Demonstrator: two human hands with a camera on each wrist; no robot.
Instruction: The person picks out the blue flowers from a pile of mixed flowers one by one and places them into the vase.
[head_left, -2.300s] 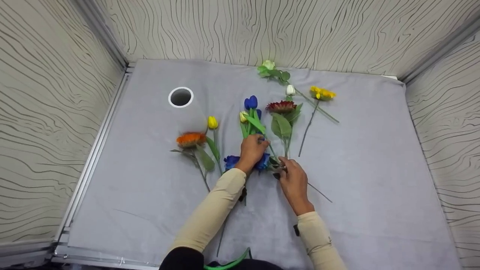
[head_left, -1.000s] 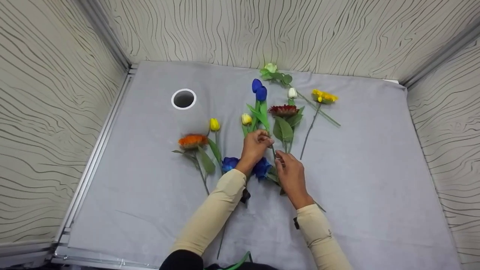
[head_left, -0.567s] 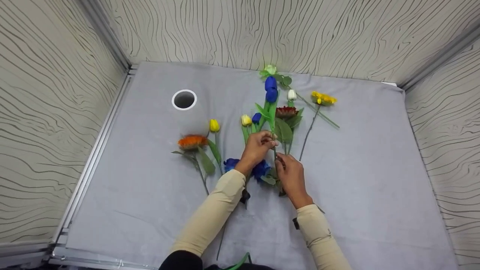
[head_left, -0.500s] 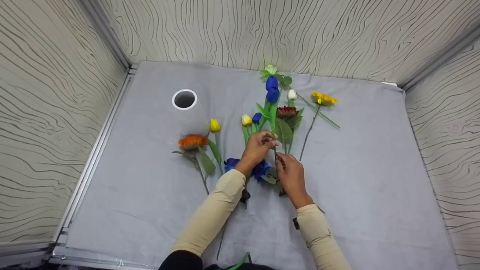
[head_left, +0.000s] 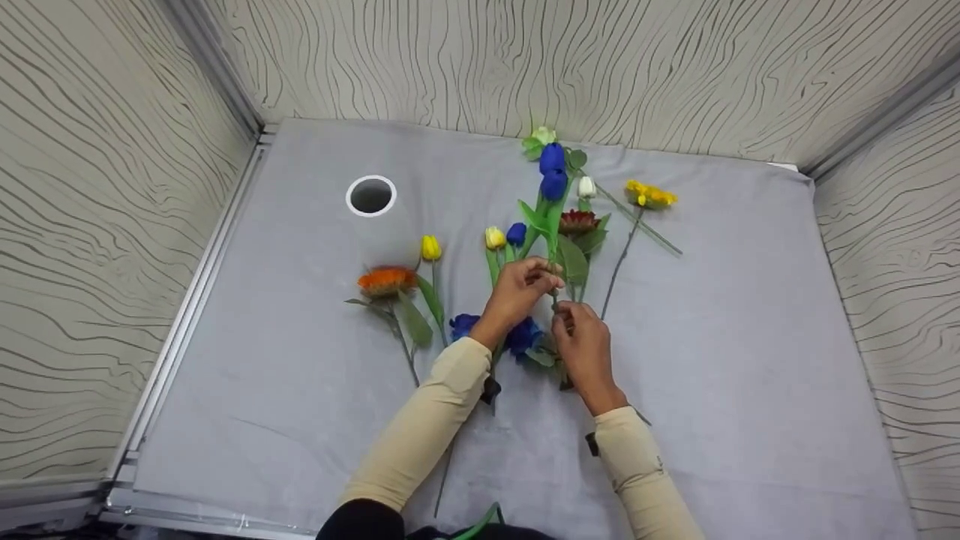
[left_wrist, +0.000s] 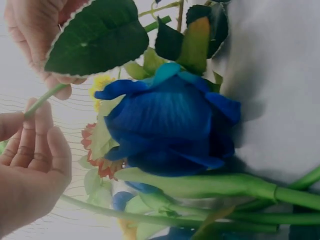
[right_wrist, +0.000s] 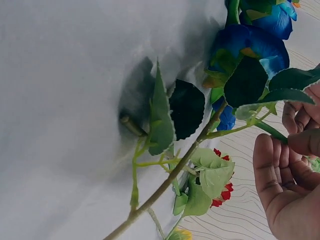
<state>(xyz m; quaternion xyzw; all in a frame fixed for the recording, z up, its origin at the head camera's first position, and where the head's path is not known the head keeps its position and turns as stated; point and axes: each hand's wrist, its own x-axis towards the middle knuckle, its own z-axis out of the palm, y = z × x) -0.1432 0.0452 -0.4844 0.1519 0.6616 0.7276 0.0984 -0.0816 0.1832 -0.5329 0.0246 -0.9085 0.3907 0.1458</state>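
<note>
In the head view my left hand [head_left: 521, 292] pinches the green stem of blue tulips just below the leaves. My right hand [head_left: 585, 337] pinches that stem lower down. Two blue tulip heads [head_left: 553, 185] point away from me, over the red flower [head_left: 579, 221]. Whether they share one stem I cannot tell. The left wrist view shows a short length of green stem [left_wrist: 45, 99] between the hands. Beneath my forearms lie blue roses [head_left: 523, 337], one rose [left_wrist: 170, 125] large in that view. A pale yellow tulip [head_left: 494, 238] and another blue tulip [head_left: 516, 234] lie left of the held stem.
A white vase [head_left: 382, 236] stands at the left, its mouth facing up. Near it lie an orange flower [head_left: 387, 281] and a yellow tulip [head_left: 430, 247]. Toward the back right are a white tulip [head_left: 586, 187], a yellow flower [head_left: 651, 195] and a pale green rose [head_left: 544, 136].
The held blue tulips have moved away from me and to the right, off the pale yellow tulip. My right hand has shifted from beside the rose stems onto the tulip stem.
</note>
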